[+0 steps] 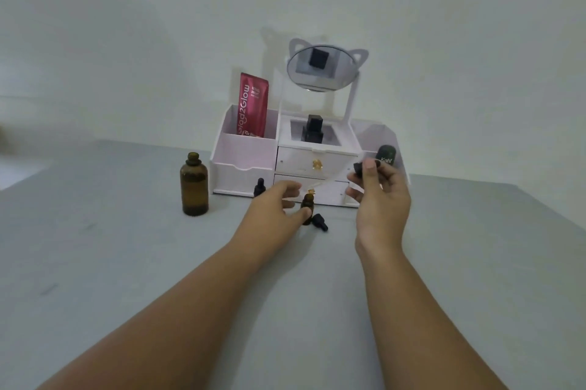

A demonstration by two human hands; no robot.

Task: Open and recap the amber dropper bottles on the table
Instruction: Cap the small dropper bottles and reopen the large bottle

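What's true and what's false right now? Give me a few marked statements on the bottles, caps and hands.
1. The large amber bottle stands uncapped. True.
2. The right hand holds a dropper cap with its pipette. True.
3. The left hand holds nothing. False: it grips the small amber bottle.
4. The red sachet lies flat. False: it stands in the white organizer's left compartment.
5. A loose black cap lies beside the small amber bottle. True.
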